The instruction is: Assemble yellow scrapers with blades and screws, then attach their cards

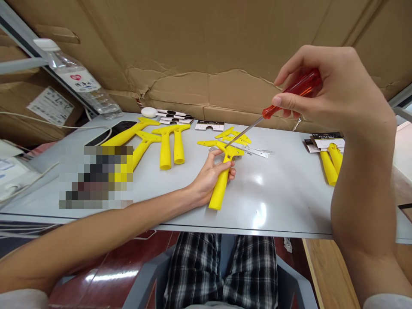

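My left hand (210, 178) grips the handle of a yellow plastic scraper (220, 184), whose T-shaped head lies on the grey table (283, 193). My right hand (325, 90) is raised and holds a screwdriver with a translucent red handle (301, 88). Its steel shaft (244, 132) slants down, and the tip reaches the scraper's head. Thin metal blades (254, 150) lie just beyond and under that head. Another yellow scraper head (233, 135) lies behind them.
Several yellow scrapers (165, 146) lie to the left, and others (331, 165) lie at the right beside packaging cards (325, 141). A black tablet or phone (112, 133) and a plastic bottle (77, 79) are at the back left. A pixelated patch covers part of the table. Cardboard stands behind.
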The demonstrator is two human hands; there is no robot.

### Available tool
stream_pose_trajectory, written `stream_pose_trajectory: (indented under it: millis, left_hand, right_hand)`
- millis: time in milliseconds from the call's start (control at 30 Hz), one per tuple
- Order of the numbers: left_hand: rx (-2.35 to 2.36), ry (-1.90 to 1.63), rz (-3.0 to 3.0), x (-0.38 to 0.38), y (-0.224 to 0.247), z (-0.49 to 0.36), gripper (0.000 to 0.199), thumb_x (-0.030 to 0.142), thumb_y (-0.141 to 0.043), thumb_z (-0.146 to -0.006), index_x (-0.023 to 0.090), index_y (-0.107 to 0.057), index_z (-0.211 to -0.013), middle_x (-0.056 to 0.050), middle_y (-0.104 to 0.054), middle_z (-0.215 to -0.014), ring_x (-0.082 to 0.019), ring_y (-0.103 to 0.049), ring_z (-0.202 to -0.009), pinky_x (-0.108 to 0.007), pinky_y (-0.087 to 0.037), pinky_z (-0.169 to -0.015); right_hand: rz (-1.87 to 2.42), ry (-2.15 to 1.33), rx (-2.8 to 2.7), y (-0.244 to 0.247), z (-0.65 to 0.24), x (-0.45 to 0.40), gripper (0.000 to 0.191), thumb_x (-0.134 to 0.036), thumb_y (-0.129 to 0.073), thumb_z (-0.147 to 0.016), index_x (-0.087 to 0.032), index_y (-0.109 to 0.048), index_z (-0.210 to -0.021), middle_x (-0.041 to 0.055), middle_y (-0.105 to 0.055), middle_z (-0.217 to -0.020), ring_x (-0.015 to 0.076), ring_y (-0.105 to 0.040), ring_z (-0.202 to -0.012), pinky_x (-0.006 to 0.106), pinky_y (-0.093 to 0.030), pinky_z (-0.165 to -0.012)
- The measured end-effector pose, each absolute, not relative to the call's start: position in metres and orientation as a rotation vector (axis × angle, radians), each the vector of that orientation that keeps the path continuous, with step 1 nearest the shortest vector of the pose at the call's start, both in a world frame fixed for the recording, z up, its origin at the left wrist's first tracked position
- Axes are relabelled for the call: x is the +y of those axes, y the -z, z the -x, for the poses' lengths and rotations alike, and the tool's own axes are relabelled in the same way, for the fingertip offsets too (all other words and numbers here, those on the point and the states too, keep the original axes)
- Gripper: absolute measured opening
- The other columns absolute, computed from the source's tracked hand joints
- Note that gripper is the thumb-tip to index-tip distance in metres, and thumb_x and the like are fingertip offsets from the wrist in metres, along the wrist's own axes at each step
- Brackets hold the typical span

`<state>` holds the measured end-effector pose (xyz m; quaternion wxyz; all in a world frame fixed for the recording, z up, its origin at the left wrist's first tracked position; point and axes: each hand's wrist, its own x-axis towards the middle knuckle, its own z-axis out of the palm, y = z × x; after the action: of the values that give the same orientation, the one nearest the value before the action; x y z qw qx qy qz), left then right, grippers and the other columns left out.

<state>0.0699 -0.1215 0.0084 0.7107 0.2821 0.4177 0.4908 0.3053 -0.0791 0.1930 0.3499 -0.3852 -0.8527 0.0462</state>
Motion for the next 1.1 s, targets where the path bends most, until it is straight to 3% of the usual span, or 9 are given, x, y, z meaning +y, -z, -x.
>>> stream_pose_trajectory:
  millis: [200, 433, 567, 700, 767, 833, 967, 1100]
  left_hand:
    - [0.938, -1.082, -0.640, -0.122, -0.009, -0.069, 0.058, 0.008, -0.076, -0.089, 0.028, -0.047, -0.136, 0.000, -0.073, -0.096, -0.012, -0.069, -0.070, -0.022, -0.056, -0.067]
    - [0.932, -1.076, -0.642, -0.122, -0.009, -0.068, 0.058, 0.009, -0.078, -0.088, 0.029, -0.046, -0.132, 0.001, -0.072, -0.097, -0.012, -0.069, -0.070, -0.022, -0.056, -0.067]
    - [0.931, -1.085, -0.641, -0.121, -0.007, -0.068, 0.061, 0.009, -0.080, -0.086, 0.028, -0.046, -0.132, 0.000, -0.072, -0.097, -0.012, -0.069, -0.070, -0.023, -0.056, -0.067]
    - [0.943, -1.086, -0.634, -0.121, -0.007, -0.069, 0.059, 0.008, -0.078, -0.087, 0.029, -0.045, -0.132, 0.001, -0.072, -0.097, -0.011, -0.069, -0.070, -0.022, -0.056, -0.067]
    - [0.948, -1.086, -0.633, -0.122, -0.009, -0.070, 0.058, 0.007, -0.076, -0.088, 0.029, -0.044, -0.132, 0.001, -0.072, -0.095, -0.011, -0.069, -0.069, -0.021, -0.056, -0.067]
    - [0.957, -1.085, -0.628, -0.122, -0.010, -0.071, 0.057, 0.006, -0.074, -0.089, 0.028, -0.044, -0.132, 0.001, -0.072, -0.093, -0.011, -0.068, -0.067, -0.021, -0.056, -0.065]
    - [0.972, -1.082, -0.617, -0.122, -0.013, -0.072, 0.056, 0.005, -0.073, -0.090, 0.028, -0.044, -0.131, 0.001, -0.072, -0.092, -0.011, -0.068, -0.067, -0.020, -0.056, -0.065]
    - [0.965, -1.082, -0.613, -0.122, -0.013, -0.071, 0.056, 0.004, -0.073, -0.090, 0.029, -0.044, -0.131, 0.002, -0.072, -0.093, -0.010, -0.069, -0.067, -0.020, -0.057, -0.065]
  right_hand:
    - [0.880, -0.267, -2.267, -0.194, -0.311, -0.079, 0.046, -0.014, -0.082, -0.075, -0.032, -0.068, -0.114, -0.0032, -0.072, -0.109, 0.0139, -0.072, -0.084, 0.027, -0.058, -0.062]
    - [0.933, -0.216, -2.226, -0.196, -0.308, -0.085, 0.045, -0.004, -0.082, -0.076, -0.032, -0.069, -0.108, -0.0038, -0.076, -0.094, 0.0187, -0.076, -0.081, 0.032, -0.060, -0.060]
    - [0.962, -0.136, -2.234, -0.196, -0.309, -0.084, 0.035, -0.008, -0.088, -0.079, -0.032, -0.070, -0.096, -0.0043, -0.076, -0.083, 0.0217, -0.078, -0.078, 0.037, -0.059, -0.060]
    - [0.992, -0.153, -2.270, -0.196, -0.312, -0.080, 0.023, -0.016, -0.087, -0.085, -0.030, -0.069, -0.087, -0.0048, -0.074, -0.076, 0.0186, -0.072, -0.066, 0.036, -0.056, -0.056]
    - [0.990, -0.165, -2.289, -0.197, -0.313, -0.079, 0.020, -0.017, -0.084, -0.087, -0.030, -0.069, -0.089, -0.0044, -0.074, -0.080, 0.0168, -0.072, -0.070, 0.034, -0.056, -0.057]
    - [0.971, -0.176, -2.312, -0.197, -0.315, -0.080, 0.025, -0.017, -0.084, -0.083, -0.030, -0.069, -0.098, -0.0041, -0.074, -0.089, 0.0158, -0.073, -0.079, 0.031, -0.056, -0.061]
    - [0.950, -0.184, -2.343, -0.199, -0.318, -0.081, 0.053, -0.003, -0.085, -0.071, -0.033, -0.068, -0.111, -0.0048, -0.073, -0.098, 0.0158, -0.075, -0.086, 0.027, -0.057, -0.063]
    - [0.962, -0.183, -2.338, -0.200, -0.318, -0.083, 0.052, 0.003, -0.083, -0.071, -0.032, -0.068, -0.106, -0.0057, -0.076, -0.097, 0.0152, -0.075, -0.081, 0.027, -0.058, -0.059]
